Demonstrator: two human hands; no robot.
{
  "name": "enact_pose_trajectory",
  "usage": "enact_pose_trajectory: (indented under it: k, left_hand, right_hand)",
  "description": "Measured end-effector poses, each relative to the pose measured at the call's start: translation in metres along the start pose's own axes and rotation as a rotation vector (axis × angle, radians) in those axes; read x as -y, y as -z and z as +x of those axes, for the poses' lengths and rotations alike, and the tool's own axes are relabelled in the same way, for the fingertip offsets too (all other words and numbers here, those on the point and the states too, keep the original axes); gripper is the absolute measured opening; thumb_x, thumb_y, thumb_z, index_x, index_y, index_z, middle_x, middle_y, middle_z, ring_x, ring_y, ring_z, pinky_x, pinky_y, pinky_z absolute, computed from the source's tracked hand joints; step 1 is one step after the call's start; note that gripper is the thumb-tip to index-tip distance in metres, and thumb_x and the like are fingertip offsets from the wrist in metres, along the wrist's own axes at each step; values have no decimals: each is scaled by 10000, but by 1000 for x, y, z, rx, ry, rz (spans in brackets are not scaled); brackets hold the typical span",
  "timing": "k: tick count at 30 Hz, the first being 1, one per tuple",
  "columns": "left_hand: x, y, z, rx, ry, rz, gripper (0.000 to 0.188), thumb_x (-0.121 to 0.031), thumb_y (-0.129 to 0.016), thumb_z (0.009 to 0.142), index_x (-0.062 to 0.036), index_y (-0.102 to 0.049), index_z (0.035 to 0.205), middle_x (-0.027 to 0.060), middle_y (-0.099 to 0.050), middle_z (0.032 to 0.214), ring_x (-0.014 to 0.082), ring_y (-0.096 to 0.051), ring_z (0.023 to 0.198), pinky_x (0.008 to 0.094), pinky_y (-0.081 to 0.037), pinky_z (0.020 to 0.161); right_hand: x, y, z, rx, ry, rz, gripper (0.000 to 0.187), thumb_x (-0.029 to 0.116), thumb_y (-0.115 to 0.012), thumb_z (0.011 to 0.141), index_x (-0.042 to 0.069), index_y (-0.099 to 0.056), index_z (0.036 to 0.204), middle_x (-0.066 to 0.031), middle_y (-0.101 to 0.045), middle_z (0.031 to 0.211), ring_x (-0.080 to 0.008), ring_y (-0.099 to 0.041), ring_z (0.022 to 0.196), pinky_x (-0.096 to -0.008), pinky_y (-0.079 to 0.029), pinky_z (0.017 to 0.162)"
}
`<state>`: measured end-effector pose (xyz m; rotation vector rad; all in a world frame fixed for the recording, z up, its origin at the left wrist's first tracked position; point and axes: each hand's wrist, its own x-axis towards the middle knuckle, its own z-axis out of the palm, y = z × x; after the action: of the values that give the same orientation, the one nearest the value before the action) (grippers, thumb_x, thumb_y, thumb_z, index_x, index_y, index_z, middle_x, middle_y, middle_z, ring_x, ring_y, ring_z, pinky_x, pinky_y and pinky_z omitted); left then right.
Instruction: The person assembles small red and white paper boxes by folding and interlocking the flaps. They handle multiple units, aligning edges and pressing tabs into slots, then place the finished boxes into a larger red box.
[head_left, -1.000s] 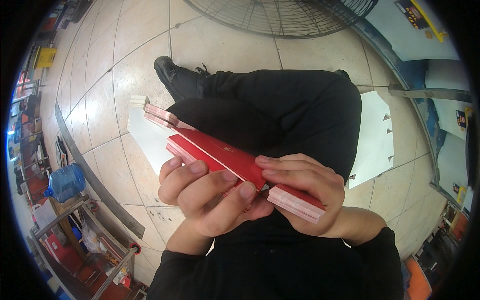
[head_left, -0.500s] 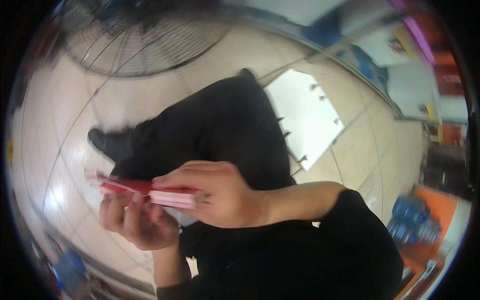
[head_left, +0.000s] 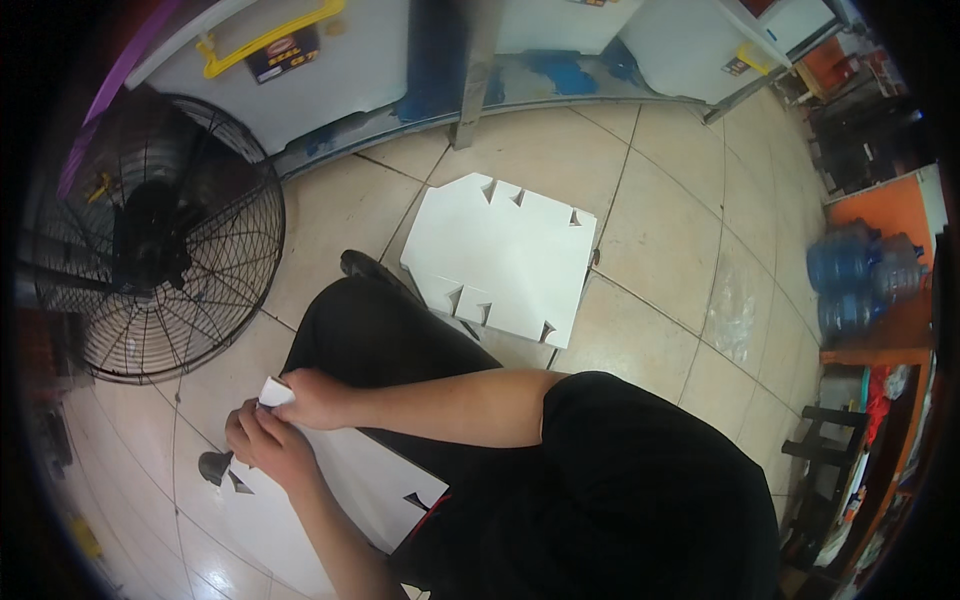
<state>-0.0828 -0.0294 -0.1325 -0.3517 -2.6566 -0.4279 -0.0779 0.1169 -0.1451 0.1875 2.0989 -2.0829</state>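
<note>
Across my lap lies a white cardboard sheet (head_left: 360, 478) with small cut notches and a strip of red at one edge. At its far left end, my left hand (head_left: 268, 440) is closed, its fingers pinching a small white flap (head_left: 276, 392) that stands up there. My right hand (head_left: 322, 398) is closed on the same flap from the other side, its fingertips mostly hidden. Whether the flap belongs to the sheet I cannot tell for certain. On the floor beyond my knee rests a flat white cardboard blank (head_left: 500, 262) with similar notches along two edges.
A black wire fan (head_left: 165, 245) stands at the left. White tubs with yellow handles (head_left: 275, 45) sit on a low metal shelf (head_left: 460, 100) at the back. Blue water bottles (head_left: 845, 275) stand on an orange shelf (head_left: 850, 356) at the right.
My view has swung round. The red-and-white folded cardboard seen edge-on between my hands is replaced by a white sheet across my lap, with both hands together at a white flap.
</note>
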Motion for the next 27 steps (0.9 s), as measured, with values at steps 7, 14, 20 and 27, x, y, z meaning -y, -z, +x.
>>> enact_pose_trajectory:
  k: [7,14,20,27]
  left_hand:
    - [-1,3,0,166,175,-207,434,-316,-382,1150,-10,-657,1288,183,-689,1251,400,-571,1219,503,-389,1087]
    - [8,7,1,159,44,-198,495,-330,-361,1157,42,-663,1281,235,-680,1261,415,-609,1203,494,-467,1041]
    - [61,64,11,149,293,-526,498,-323,-432,1166,17,-512,1521,211,-545,1518,336,-525,1399,462,-438,1159]
    - [127,197,-60,155,399,-70,709,-250,-674,1051,-17,-353,1639,223,-469,1612,337,-414,1520,452,-273,1271]
  right_hand:
    - [2,1,0,37,8,61,316,237,-761,920,-25,-737,1095,-251,-774,1023,-374,-766,969,-441,-576,856]
    - [-1,-1,-1,45,50,168,300,226,-781,919,-19,-741,1088,-241,-776,1005,-347,-770,938,-436,-577,858]
    - [6,11,-4,95,69,191,374,239,-802,918,-42,-728,1153,-240,-777,1049,-312,-757,971,-439,-565,903]
    - [22,30,-24,336,7,522,205,141,-762,1012,32,-749,1186,-10,-751,1044,-57,-653,949,-287,-557,836]
